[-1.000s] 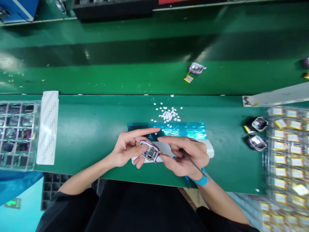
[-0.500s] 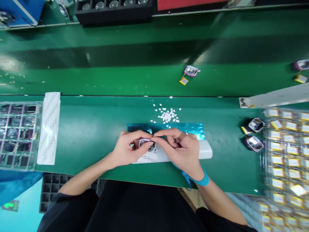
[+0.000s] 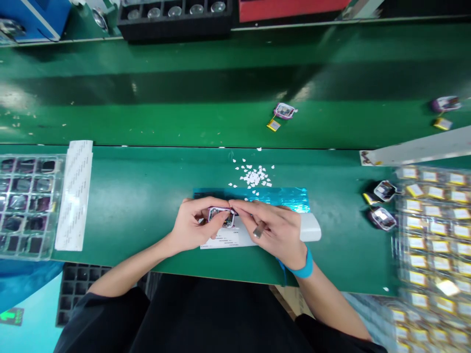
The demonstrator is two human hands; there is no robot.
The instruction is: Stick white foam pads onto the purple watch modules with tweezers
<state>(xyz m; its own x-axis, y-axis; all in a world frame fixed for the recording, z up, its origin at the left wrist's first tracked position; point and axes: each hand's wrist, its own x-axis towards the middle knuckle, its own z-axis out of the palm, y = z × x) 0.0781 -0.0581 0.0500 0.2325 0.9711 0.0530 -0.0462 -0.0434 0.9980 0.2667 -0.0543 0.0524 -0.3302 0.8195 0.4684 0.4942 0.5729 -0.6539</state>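
Between the thumb and fingers of my left hand is a small open electronic device case with a purple edge, its circuit parts facing up. My right hand is closed, with its fingertips together at the case's upper right corner. Whatever those fingertips pinch is too small to make out. A short metallic piece shows at the right fingers; I cannot tell if it is a ring or a tool. Beneath both hands lie a white printed sheet and a shiny blue strip.
White bits lie scattered beyond the blue strip. Device cases with yellow batteries sit at the back and right. A battery tray stands at right, a clear compartment tray and white strip at left.
My right hand has turned over slightly and its fingers have straightened toward the case's corner. The left hand still holds the case, with its thumb shifted a little left.
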